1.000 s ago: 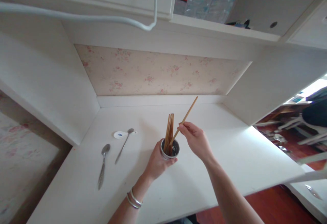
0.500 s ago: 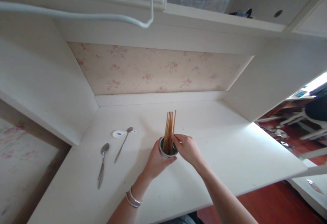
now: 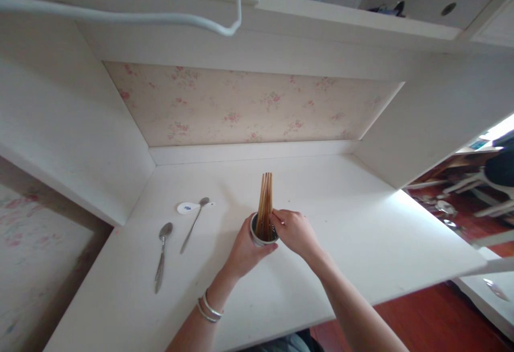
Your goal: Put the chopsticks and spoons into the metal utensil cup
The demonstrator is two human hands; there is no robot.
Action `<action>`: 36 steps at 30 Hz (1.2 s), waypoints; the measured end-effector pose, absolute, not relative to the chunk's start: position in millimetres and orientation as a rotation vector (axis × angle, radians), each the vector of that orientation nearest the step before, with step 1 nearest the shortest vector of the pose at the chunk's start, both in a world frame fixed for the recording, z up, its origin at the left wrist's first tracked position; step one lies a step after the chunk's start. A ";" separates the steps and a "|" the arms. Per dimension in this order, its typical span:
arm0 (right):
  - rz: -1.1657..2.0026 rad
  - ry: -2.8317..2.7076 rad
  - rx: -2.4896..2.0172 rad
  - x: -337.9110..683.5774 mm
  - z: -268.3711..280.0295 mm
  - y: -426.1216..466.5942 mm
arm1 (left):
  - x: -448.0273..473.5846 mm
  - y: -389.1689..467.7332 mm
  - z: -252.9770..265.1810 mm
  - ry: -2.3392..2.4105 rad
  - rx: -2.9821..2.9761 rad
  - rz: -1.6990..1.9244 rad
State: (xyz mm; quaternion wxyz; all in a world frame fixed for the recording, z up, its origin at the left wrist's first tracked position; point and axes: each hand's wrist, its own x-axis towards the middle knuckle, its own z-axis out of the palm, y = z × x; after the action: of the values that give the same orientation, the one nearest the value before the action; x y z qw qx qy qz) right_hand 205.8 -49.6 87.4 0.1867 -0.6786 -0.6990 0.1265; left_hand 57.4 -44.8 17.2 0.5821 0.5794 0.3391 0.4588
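Observation:
My left hand (image 3: 243, 254) is wrapped around a small round cup (image 3: 265, 243) with a pale rim and a dark inside. Several wooden chopsticks (image 3: 264, 194) stand upright in it in a close bunch, their lower ends down inside the cup. At the cup's right edge, my right hand (image 3: 297, 231) has its thumb and fingers pinched on the rightmost chopstick. The fingertips partly cover that chopstick's lower part.
Left of the cup, a long thin metal spoon (image 3: 191, 234) rests across a white ceramic spoon (image 3: 187, 208). Another metal spoon (image 3: 161, 258) lies nearer the left edge of the white desk (image 3: 341, 255). Overhead, a white bent tube (image 3: 160, 18) and a shelf (image 3: 353, 17) holding plastic bottles overhang the desk.
The rightmost chopstick, which leaned apart to the right, now stands close against the bunch. My right hand still pinches there, and my left hand keeps its hold on the cup.

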 end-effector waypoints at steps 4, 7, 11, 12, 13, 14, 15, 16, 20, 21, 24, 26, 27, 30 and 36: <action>0.429 -1.908 -1.863 206.0 85.6 -51.9 | 57.5 -44.9 16.4 0.780 1.337 1.078; 0.450 -1.805 -1.810 207.6 80.4 -52.6 | 57.6 -45.0 17.3 0.800 1.309 1.077; 0.445 -1.675 -1.711 209.9 72.8 -49.9 | 57.5 -44.5 16.9 0.824 1.326 1.082; 0.445 -1.658 -1.688 210.0 71.8 -48.8 | 57.5 -44.3 16.2 0.825 1.337 1.084; 0.447 -1.648 -1.668 210.0 71.5 -47.7 | 57.5 -44.2 15.4 0.825 1.344 1.084; 0.450 -1.643 -1.652 209.8 71.6 -46.8 | 57.6 -44.1 14.7 0.823 1.349 1.085; 0.453 -1.639 -1.643 209.5 72.1 -46.0 | 57.7 -44.1 14.0 0.818 1.352 1.087; 0.453 -1.636 -1.640 209.1 72.9 -45.3 | 57.8 -44.2 13.6 0.811 1.353 1.089; 0.445 -1.617 -1.648 208.0 75.3 -44.1 | 57.9 -44.6 13.7 0.783 1.360 1.094; 0.449 -1.615 -1.645 208.0 75.3 -44.0 | 58.0 -44.6 14.0 0.786 1.358 1.093; 0.473 -1.616 -1.622 208.9 73.8 -44.2 | 58.0 -44.7 15.1 0.800 1.349 1.089; 0.480 -1.617 -1.613 209.6 72.1 -44.4 | 58.1 -44.6 15.4 0.801 1.347 1.084; 0.480 -1.619 -1.613 210.0 71.1 -44.5 | 58.1 -44.5 15.3 0.803 1.347 1.082; 0.484 -1.623 -1.618 210.5 68.5 -44.5 | 57.9 -44.2 14.3 0.816 1.352 1.080; 0.578 -1.560 -1.621 211.2 65.1 -47.0 | 58.8 -44.9 16.8 0.820 1.338 1.081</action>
State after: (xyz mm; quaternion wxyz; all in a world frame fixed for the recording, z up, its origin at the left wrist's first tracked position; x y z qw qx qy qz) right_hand 211.2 -47.0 65.1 0.3983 -0.6401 -0.6160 0.2284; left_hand 58.8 -44.9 16.8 0.5794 0.5722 0.3507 0.4624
